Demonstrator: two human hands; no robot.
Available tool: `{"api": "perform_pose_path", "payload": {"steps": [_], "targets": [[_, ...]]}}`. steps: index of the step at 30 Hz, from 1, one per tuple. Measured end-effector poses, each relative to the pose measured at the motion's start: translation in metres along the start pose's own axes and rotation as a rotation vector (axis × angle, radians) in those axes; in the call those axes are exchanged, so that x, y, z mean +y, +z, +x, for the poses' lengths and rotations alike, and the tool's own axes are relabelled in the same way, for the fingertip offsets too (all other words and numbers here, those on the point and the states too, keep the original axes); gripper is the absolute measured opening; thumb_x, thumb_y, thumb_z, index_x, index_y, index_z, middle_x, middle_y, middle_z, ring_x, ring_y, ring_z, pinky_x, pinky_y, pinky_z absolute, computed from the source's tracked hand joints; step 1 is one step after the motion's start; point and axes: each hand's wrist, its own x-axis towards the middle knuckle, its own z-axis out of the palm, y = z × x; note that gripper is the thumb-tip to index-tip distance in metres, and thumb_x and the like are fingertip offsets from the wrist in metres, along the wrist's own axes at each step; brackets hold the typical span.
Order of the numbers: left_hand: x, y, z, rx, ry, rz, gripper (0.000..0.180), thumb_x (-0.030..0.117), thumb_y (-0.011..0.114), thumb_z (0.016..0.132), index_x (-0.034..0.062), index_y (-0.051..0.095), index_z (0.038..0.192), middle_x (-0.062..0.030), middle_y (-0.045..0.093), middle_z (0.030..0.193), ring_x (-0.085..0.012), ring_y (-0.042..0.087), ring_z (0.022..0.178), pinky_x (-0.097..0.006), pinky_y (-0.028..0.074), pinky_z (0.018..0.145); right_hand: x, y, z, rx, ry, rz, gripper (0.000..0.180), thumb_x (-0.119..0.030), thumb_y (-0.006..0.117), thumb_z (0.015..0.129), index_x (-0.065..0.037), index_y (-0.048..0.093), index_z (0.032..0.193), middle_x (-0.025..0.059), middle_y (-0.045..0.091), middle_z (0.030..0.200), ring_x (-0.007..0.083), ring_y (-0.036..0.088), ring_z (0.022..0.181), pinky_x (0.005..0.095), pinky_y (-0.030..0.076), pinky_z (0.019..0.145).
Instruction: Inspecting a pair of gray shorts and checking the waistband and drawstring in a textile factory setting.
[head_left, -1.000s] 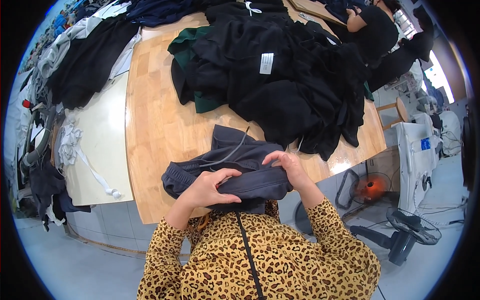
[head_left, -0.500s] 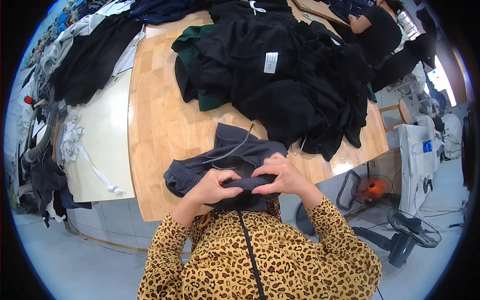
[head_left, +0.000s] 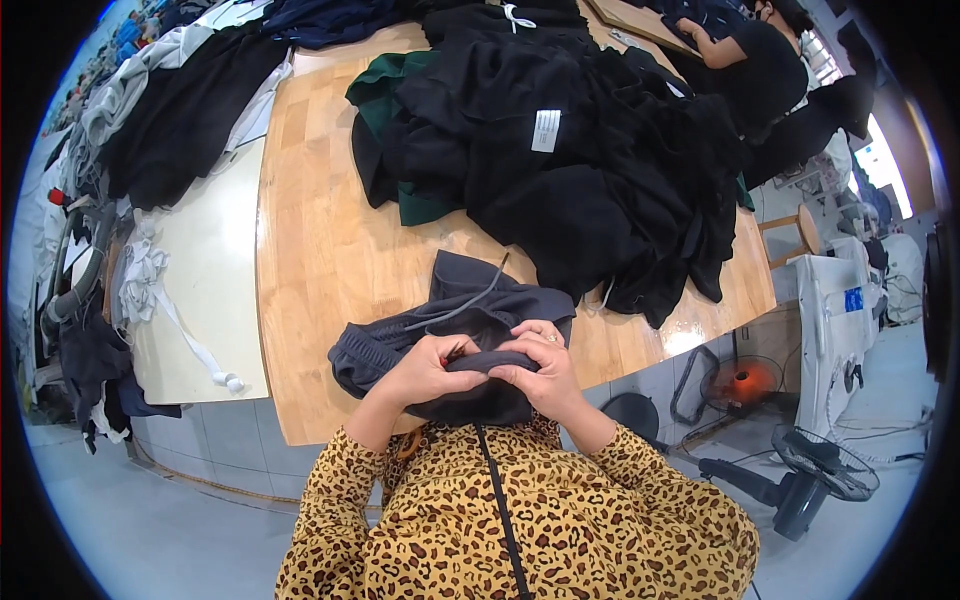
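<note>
Black garment heap [head_left: 590, 150] beyond hands' dark garment [head_left: 450, 310]

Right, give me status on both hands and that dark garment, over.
Left hand and right hand both gripping the dark grey garment at the wooden table edge. Drawcord lies loose on it. Black clothes pile beyond, not touching the hands.

— Could you see what the left hand [head_left: 425, 372] pinched?
— No. Something small and red showed at the fingertips, too tiny to tell.
— And the garment [head_left: 450, 335]?
— Its near edge was hidden under both hands; the right hand [head_left: 535, 372] covered the fold.
</note>
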Motion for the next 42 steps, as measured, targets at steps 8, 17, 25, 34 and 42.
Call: {"api": "perform_pose_path", "payload": {"steps": [8, 17, 25, 34, 42], "targets": [[-0.003, 0.002, -0.001, -0.007, -0.033, -0.081, 0.018, 0.010, 0.070, 0.082, 0.0011, 0.062, 0.095, 0.0031, 0.059, 0.087, -0.0043, 0.051, 0.078, -0.019, 0.042, 0.071, -0.002, 0.001, -0.001, 0.055, -0.084, -0.135, 0.021, -0.017, 0.077, 0.069, -0.008, 0.069, 0.086, 0.0029, 0.063, 0.085, 0.0230, 0.050, 0.099, 0.0348, 0.035, 0.088], [0.022, 0.028, -0.010, 0.581, 0.495, 0.542, 0.014, 0.003, 0.070, 0.080, 0.0029, 0.069, 0.094, -0.0083, 0.059, 0.087, -0.0201, 0.060, 0.071, -0.027, 0.048, 0.059, 0.001, -0.002, 0.002, 0.111, -0.090, -0.096, 0.020, -0.012, 0.076, 0.067, -0.010, 0.067, 0.085, 0.0020, 0.062, 0.083, 0.0242, 0.050, 0.099, 0.0359, 0.029, 0.092], [0.016, 0.042, 0.005, 0.512, 0.643, 0.800, 0.008, 0.005, 0.068, 0.080, 0.0006, 0.064, 0.086, -0.0098, 0.057, 0.082, -0.0236, 0.060, 0.071, -0.031, 0.048, 0.057, 0.003, 0.003, 0.001, 0.085, -0.102, -0.187, 0.019, -0.014, 0.077, 0.067, -0.010, 0.067, 0.083, 0.0019, 0.060, 0.084, 0.0233, 0.051, 0.098, 0.0365, 0.029, 0.092], [0.013, 0.024, 0.012, 0.348, 0.220, 0.096, 0.009, 0.006, 0.066, 0.084, -0.0020, 0.062, 0.087, -0.0066, 0.058, 0.084, -0.0121, 0.054, 0.070, -0.022, 0.042, 0.063, 0.007, -0.005, 0.006, 0.005, 0.025, -0.074, 0.022, -0.020, 0.078, 0.069, -0.008, 0.068, 0.084, 0.0017, 0.061, 0.084, 0.0216, 0.050, 0.096, 0.0368, 0.029, 0.092], [0.015, 0.038, 0.016, 0.461, 0.506, 0.811, 0.006, 0.002, 0.061, 0.086, -0.0002, 0.055, 0.085, -0.0099, 0.052, 0.083, -0.0251, 0.056, 0.069, -0.032, 0.046, 0.057, 0.011, 0.000, 0.008, 0.012, 0.018, -0.112, 0.024, -0.020, 0.079, 0.068, -0.007, 0.068, 0.085, 0.0035, 0.062, 0.085, 0.0213, 0.051, 0.096, 0.0364, 0.030, 0.092]]}}
